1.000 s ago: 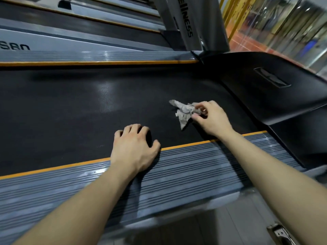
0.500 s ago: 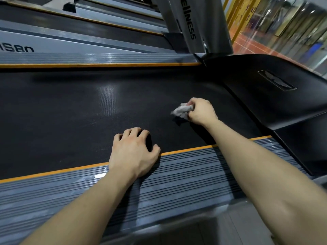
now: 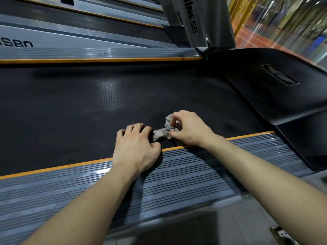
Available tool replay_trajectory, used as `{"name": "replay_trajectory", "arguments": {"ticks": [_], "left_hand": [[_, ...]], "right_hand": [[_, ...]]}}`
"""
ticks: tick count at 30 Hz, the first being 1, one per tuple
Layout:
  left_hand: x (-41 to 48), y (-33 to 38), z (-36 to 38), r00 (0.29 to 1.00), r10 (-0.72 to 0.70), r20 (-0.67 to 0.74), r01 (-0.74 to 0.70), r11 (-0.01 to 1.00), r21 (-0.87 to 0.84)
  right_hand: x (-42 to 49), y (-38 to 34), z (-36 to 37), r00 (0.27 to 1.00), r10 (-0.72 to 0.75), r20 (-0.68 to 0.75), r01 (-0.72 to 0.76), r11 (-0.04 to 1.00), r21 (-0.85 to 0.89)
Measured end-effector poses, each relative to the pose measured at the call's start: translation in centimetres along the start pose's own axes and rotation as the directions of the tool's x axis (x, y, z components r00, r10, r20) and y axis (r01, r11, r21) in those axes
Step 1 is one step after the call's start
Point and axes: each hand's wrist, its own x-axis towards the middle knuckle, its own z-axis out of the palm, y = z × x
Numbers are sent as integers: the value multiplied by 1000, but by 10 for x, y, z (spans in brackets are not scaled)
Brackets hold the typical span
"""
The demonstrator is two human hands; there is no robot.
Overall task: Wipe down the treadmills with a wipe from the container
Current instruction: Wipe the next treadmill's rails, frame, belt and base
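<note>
One wipe [image 3: 161, 133], pinched in R hand [image 3: 190, 129].

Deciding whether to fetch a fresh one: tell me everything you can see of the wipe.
The wipe is a small, pale grey sheet, crumpled and twisted into an uneven wad, like thin paper or cloth. The right hand pinches it between thumb and curled fingers; one end sticks up, the other trails down-left onto the black treadmill belt, near the grey side rail. That end lies beside the fingers of the left hand; contact there is unclear.
</note>
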Motion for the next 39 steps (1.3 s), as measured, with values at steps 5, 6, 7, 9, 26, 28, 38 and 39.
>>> {"name": "replay_trajectory", "arguments": {"ticks": [5, 6, 7, 9, 26, 28, 38, 39], "left_hand": [[-1, -1, -1, 1000, -9, 7, 9, 1000, -8], [-1, -1, -2, 1000, -8, 7, 8, 1000, -10], [-1, -1, -2, 1000, -7, 8, 7, 1000, -11], [-2, 0, -3, 1000, -10, 10, 10, 1000, -5], [-3, 1, -2, 1000, -15, 3, 15, 1000, 2], [-2, 1, -2, 1000, -13, 1, 13, 1000, 5], [-2, 0, -2, 1000, -4, -7, 5, 1000, 15], [-3, 0, -2, 1000, -4, -9, 4, 1000, 14]], "right_hand": [[10, 34, -41, 864, 141, -483, -103, 989, 104], [9, 41, -40, 868, 140, -476, -120, 990, 73], [5, 47, -35, 921, 94, -379, -108, 994, -16], [-8, 52, -25, 992, -20, -121, 0, 986, -167], [-21, 44, -31, 994, -108, 0, 107, 982, -154], [-5, 82, -46, 968, 109, -225, -165, 954, -251], [1, 24, -28, 994, -105, 42, 111, 979, -172], [0, 34, -39, 998, -58, -31, 52, 985, -166]]}}
